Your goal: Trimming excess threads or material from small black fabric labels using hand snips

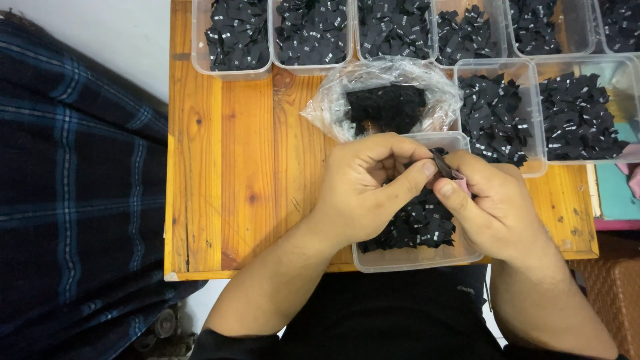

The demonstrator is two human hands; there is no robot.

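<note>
Small black fabric label (441,162) pinched between both hands, held just above the clear rectangular plastic tub (413,257) at the near table edge. Left hand (363,190) grips the label with thumb and forefinger, other fingers curled; right hand (490,203) clamps its other end with thumb and fingertips. Tub below holds a heap of black labels with small white marks (417,227). Just behind the hands, a crumpled clear plastic bag (333,103) with a dark clump inside. Two more clear tubs (541,160) of black labels sit to the right, a row of similar tubs (200,63) along the far edge. Wooden plank table (233,167) carries everything. Dark blue plaid fabric (73,187) fills the left side.
</note>
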